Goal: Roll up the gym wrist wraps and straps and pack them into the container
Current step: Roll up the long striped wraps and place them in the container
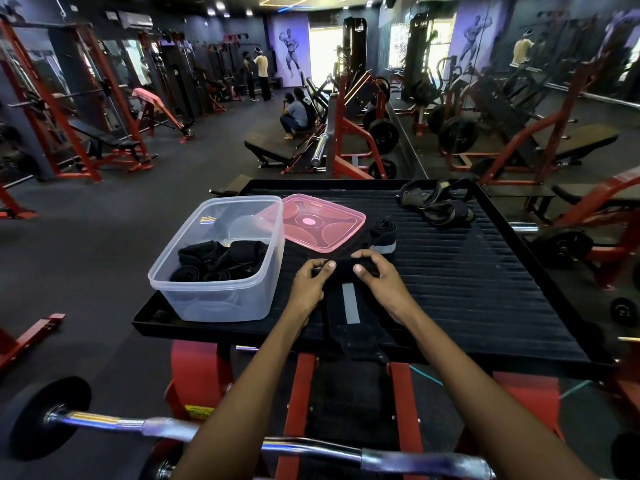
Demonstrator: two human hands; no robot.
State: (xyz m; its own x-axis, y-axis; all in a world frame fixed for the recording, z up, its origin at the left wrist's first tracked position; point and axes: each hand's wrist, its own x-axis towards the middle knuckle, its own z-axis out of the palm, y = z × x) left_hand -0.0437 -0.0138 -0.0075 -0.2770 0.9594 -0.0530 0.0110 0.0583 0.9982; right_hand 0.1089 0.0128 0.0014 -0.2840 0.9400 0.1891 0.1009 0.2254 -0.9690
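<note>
Both hands grip the rolled end of a black wrist wrap point(346, 292) on the ribbed black platform point(485, 271) — the left hand point(310, 284) pinches its left side and the right hand point(379, 275) curls over its right side, while the unrolled tail with a grey strip runs back toward the person. Left of the hands stands the clear container point(221, 258) with several rolled black wraps inside, its pink lid point(322, 221) lying flat just behind it. A rolled wrap point(382, 235) stands beside the lid, and loose straps point(436, 202) lie at the far right — well apart from the container.
</note>
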